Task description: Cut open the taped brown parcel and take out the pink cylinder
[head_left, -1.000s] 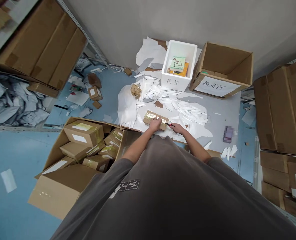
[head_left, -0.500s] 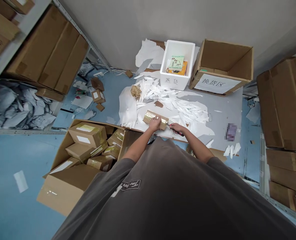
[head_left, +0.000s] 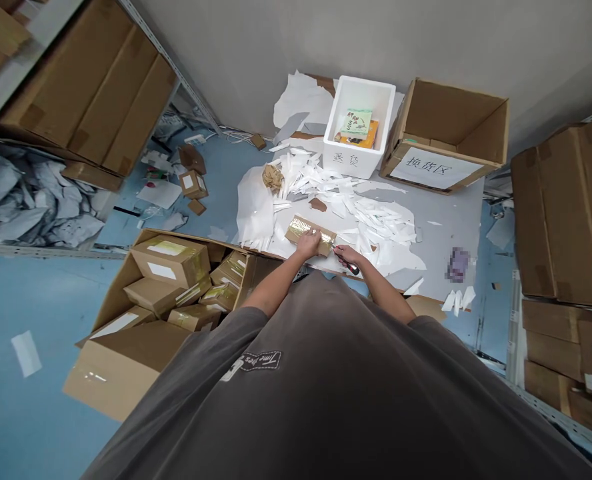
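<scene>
A small taped cardboard box [head_left: 294, 231] lies on the near part of the table. My left hand [head_left: 309, 244] grips it from the near side, fingers over its top. In my right hand [head_left: 347, 254] is a utility knife with a red and black handle [head_left: 353, 269]; the fingers are closed around it. Its blade points left and meets the box's right end, though how deep it sits I cannot tell. White paper scraps [head_left: 379, 217] lie around and beyond the box.
Behind stand a white foam bin [head_left: 349, 163] holding packets and a large open carton [head_left: 391, 150] with a paper label. To the left, an open carton [head_left: 111, 353] holds several taped boxes. Shelves with big cartons flank both sides. Crumpled brown paper [head_left: 273, 177] lies among the scraps.
My right hand has shifted slightly left, closer to the box's end, and the knife handle is angled more steeply. My left hand keeps its grip on the box. The view has shifted a little.
</scene>
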A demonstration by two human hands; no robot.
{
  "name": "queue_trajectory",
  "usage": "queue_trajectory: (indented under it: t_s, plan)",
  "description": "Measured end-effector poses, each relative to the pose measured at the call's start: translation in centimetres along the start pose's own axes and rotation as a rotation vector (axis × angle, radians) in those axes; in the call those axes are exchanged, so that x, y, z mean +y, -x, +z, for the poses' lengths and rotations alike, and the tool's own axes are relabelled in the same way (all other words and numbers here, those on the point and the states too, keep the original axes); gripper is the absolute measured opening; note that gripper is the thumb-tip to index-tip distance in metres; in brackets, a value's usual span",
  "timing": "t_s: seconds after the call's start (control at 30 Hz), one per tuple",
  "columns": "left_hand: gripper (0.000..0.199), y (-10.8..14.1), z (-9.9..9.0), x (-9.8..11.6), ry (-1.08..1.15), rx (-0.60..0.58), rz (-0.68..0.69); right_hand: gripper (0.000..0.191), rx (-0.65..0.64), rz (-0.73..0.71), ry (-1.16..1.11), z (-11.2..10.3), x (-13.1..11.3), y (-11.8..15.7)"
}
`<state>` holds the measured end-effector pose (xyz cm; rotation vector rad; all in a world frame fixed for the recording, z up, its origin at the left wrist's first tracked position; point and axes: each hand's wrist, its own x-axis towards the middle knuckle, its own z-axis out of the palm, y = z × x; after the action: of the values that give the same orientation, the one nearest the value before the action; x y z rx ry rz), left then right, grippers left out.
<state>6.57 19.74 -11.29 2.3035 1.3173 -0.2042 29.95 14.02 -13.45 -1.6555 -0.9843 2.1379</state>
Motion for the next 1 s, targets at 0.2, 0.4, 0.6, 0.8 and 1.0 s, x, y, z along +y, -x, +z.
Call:
queue_trajectory:
  t_s: [0.2,0.4,0.6,0.8,1.0]
  plan:
    - [0.112,0.0,0.1,-0.4,-0.013,0.012,0.008,0.036,-0.007,-0.020,0.045,-0.1,-0.1,-0.1]
    - [0.115,-0.4,-0.3,-0.3,-0.025,-0.013,-0.007,0.039,-0.011,-0.014,0.031,-0.1,-0.3,-0.1]
    - [0.118,-0.7,-0.6,-0.6,-0.023,-0.034,-0.008,0.042,-0.012,-0.012,0.014,0.6,-0.3,-0.2]
    - [0.120,-0.7,-0.3,-1.0,-0.012,-0.033,-0.017,0.038,-0.013,-0.016,0.000,0.8,-0.2,-0.2]
    - [0.116,-0.9,-0.2,-1.3,-0.016,-0.042,0.002,0.038,0.030,-0.036,-0.033,1.1,-0.1,0.0]
